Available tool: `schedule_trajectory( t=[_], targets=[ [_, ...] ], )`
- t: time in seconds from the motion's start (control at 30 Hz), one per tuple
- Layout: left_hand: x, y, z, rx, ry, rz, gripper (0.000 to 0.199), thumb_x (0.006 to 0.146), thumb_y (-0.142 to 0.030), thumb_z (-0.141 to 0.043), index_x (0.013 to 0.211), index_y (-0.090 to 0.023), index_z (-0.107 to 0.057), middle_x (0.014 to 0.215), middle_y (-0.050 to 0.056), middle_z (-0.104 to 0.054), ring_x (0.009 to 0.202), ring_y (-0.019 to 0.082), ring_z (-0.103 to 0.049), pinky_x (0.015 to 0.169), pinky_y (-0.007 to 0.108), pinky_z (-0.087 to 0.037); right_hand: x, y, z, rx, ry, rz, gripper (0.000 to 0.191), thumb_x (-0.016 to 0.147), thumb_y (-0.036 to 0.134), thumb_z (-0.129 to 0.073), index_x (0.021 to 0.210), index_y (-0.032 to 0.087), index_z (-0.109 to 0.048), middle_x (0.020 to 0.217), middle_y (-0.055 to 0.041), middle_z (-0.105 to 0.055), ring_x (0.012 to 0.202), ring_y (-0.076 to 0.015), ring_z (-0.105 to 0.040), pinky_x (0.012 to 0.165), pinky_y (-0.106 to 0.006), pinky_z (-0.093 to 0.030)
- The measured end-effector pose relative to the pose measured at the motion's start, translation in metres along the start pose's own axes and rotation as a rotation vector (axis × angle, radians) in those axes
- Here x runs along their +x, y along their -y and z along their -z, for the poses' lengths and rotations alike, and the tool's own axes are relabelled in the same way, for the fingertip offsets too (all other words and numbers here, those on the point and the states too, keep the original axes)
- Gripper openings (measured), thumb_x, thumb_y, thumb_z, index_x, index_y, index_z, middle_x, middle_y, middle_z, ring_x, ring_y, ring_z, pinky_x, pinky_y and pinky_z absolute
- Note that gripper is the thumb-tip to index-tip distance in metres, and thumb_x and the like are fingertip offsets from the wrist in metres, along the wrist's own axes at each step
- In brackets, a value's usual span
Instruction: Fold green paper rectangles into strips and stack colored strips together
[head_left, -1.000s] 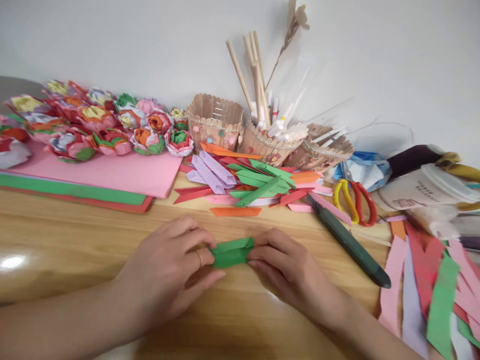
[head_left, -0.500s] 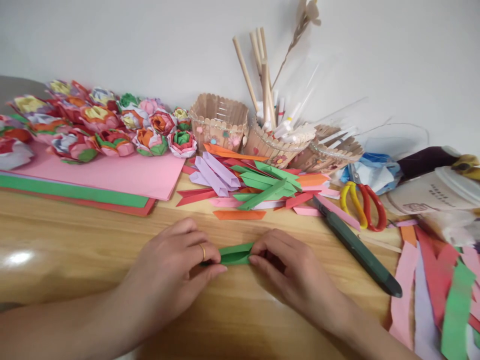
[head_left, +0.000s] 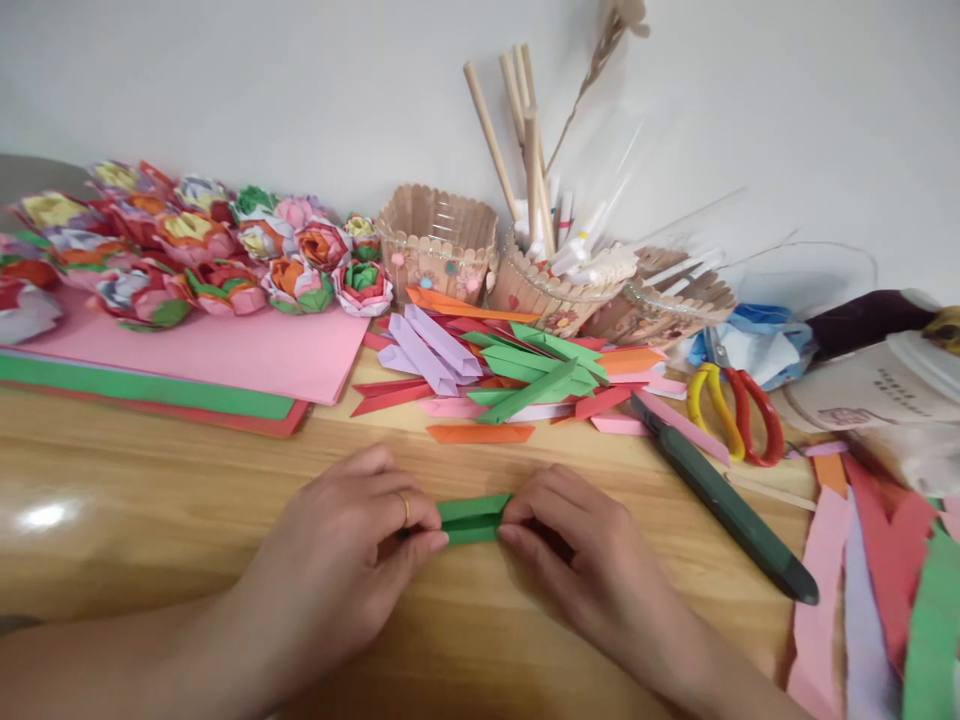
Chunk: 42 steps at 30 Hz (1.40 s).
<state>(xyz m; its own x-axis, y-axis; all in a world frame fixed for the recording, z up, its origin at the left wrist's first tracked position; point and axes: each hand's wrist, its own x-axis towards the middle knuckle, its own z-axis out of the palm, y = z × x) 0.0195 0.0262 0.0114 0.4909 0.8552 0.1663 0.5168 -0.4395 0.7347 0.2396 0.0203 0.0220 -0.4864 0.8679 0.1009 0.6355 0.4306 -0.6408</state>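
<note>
There are two hands (head_left: 341, 565), three baskets (head_left: 551, 295) — and one pair of scissors (head_left: 740, 410).

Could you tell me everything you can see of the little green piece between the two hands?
The green piece looks like paper, folded lengthwise, with an upper and a lower flap and a darker gap between them. It runs roughly level across the view; whether it touches the wooden table I cannot tell. The left hand pinches one end and the right hand the other, so both ends are partly hidden.
</note>
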Motion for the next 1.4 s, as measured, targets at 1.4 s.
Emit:
schedule_trajectory(
  t=[1.4],
  targets=[
    [-0.024,0.005,-0.019,0.835,-0.102,-0.518,0.033,0.095,-0.018,-0.038,0.112,-0.011,-0.065,0.113,0.010,-0.069,0.106,0.021,-0.061,0.091,0.031,-0.043,-0.012,0.003,0.001,-0.588,0.067,0.493,0.047,0.093,0.030,-0.047,0.134,0.006,-0.047,0.142,-0.0125,-0.041,0.134,-0.0229,-0.036,0.107,-0.037,-0.039]
  ],
)
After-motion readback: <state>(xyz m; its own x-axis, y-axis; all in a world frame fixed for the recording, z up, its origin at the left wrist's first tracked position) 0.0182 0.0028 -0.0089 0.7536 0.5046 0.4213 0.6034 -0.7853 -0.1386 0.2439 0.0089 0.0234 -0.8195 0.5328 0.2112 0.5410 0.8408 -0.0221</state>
